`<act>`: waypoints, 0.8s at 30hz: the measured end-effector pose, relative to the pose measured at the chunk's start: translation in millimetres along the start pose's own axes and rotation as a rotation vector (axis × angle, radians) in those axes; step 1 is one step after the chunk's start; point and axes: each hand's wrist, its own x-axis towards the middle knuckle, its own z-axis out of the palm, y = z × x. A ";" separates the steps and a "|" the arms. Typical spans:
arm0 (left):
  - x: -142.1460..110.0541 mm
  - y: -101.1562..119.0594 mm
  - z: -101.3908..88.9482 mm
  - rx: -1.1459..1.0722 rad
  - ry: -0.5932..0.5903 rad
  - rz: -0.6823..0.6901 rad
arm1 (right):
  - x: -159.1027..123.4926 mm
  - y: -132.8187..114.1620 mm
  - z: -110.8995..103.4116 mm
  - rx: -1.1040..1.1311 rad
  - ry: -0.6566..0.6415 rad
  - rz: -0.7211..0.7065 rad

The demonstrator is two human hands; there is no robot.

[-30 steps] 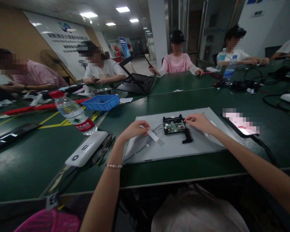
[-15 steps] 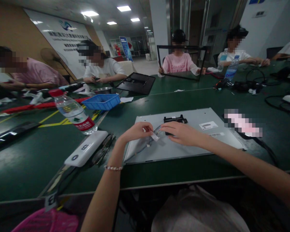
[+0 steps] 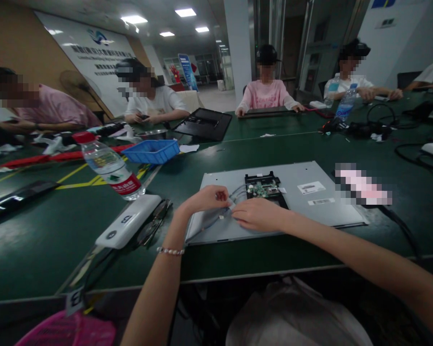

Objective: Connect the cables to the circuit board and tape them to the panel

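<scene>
A flat grey display panel (image 3: 332,211) lies back-side up on the table in front of me. On its middle sits a green circuit board (image 3: 261,189) in a black bracket (image 3: 259,178), with thin cables (image 3: 240,190) running out to the left. My left hand (image 3: 211,198) is over the panel's left part, its fingers pinched on a small strip of white tape (image 3: 231,205) at the cables. From the other side my right hand (image 3: 258,214) meets the same strip, fingers closed together, fingertips partly hidden. Its palm is just below the board.
Left of the panel are eyeglasses (image 3: 155,223), a white power bank (image 3: 128,223), a water bottle (image 3: 110,168) and a blue tray (image 3: 153,151). A blurred-out pink object (image 3: 362,185) lies on the right. Across the table a co-worker (image 3: 267,93) has a dark frame (image 3: 270,113).
My right hand has moved down and left from the board to the tape at my left fingers, uncovering the board. Across the table, the co-worker has lowered the upright frame flat.
</scene>
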 end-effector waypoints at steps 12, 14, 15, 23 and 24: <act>2.6 -14.0 -1.7 -0.008 0.031 -0.025 | -10.7 -11.0 -10.1 0.060 -0.096 0.047; 2.8 -18.2 -2.4 0.030 0.080 -0.040 | -12.3 -12.6 -12.4 0.050 -0.107 0.055; 2.9 -20.4 -2.9 0.057 0.106 -0.047 | -12.9 -13.3 -13.5 0.045 -0.108 0.061; 2.5 -26.6 -4.7 0.149 0.156 -0.053 | -13.9 -14.3 -15.2 0.009 -0.091 0.069; 2.4 -26.5 -4.9 0.163 0.160 -0.048 | -13.9 -14.0 -14.6 0.007 -0.084 0.065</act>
